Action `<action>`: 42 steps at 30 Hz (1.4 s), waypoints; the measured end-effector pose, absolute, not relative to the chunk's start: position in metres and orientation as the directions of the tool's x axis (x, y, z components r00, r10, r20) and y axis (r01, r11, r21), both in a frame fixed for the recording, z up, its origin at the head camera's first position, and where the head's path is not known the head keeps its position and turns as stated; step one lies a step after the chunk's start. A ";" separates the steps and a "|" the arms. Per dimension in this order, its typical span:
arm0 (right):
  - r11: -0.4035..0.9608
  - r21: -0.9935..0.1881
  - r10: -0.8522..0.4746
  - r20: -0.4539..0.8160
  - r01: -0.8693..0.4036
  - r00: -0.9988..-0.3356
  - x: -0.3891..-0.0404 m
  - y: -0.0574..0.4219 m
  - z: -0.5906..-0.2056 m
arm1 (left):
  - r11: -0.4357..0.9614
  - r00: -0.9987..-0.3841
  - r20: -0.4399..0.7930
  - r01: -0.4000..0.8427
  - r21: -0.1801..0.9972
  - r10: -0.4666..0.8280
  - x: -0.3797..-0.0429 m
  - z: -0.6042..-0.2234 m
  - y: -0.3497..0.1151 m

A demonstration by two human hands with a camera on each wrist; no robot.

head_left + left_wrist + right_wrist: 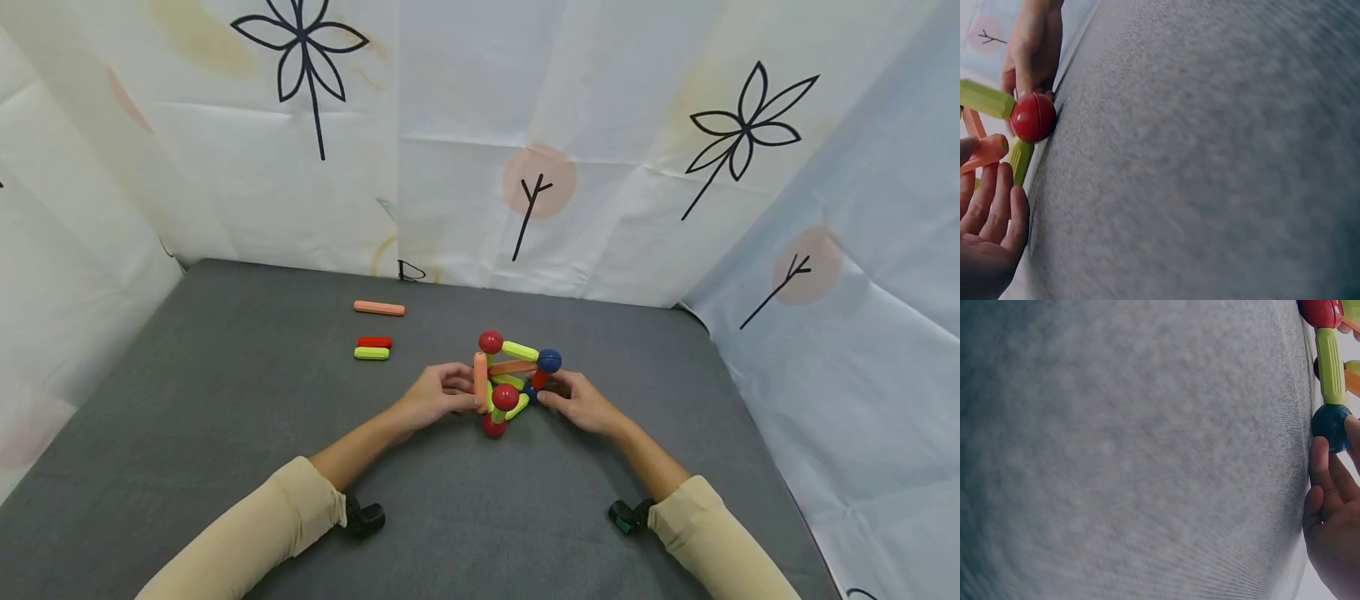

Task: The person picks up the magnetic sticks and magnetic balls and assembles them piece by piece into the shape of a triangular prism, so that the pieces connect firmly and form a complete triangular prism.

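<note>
A framework of magnetic sticks and balls stands on the grey table, with red balls, blue balls and yellow-green sticks. At its left side my left hand pinches an orange stick between thumb and fingers; one end of that stick shows free beside a red ball. From the right, my right hand grips a lower blue ball with thumb and fingertips. Another orange stick lies across the framework, and a red stick joins two blue balls.
Beyond my left hand lie a loose orange stick, a short red stick and a yellow-green stick. White patterned cloth hangs behind the table and at both sides.
</note>
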State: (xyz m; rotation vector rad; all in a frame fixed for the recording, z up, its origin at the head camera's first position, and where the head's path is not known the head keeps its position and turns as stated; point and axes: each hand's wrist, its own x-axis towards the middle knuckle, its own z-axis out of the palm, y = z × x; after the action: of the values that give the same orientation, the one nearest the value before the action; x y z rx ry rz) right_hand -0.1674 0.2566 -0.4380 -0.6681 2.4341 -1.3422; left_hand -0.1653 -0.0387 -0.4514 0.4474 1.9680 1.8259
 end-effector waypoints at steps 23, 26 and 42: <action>0.441 -0.844 -0.537 0.025 -0.305 -0.843 -0.169 0.256 -0.439 | 0.146 -0.848 0.101 0.204 0.968 0.521 -0.180 -0.440 -0.050; 0.415 -0.843 -0.555 0.064 -0.343 -0.829 -0.169 0.257 -0.441 | 0.178 -0.871 0.162 0.271 0.946 0.463 -0.188 -0.432 -0.072; 0.455 -0.854 -0.518 -0.021 -0.254 -0.855 -0.167 0.256 -0.436 | 0.613 -0.930 0.240 0.365 0.701 0.279 -0.197 -0.442 -0.170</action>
State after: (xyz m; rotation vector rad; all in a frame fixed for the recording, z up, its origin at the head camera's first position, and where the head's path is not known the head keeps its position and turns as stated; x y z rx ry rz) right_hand -0.1670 0.2561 -0.4363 -0.6625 2.4292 -1.3549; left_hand -0.1970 -0.1702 -0.4416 0.5851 2.9163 1.3063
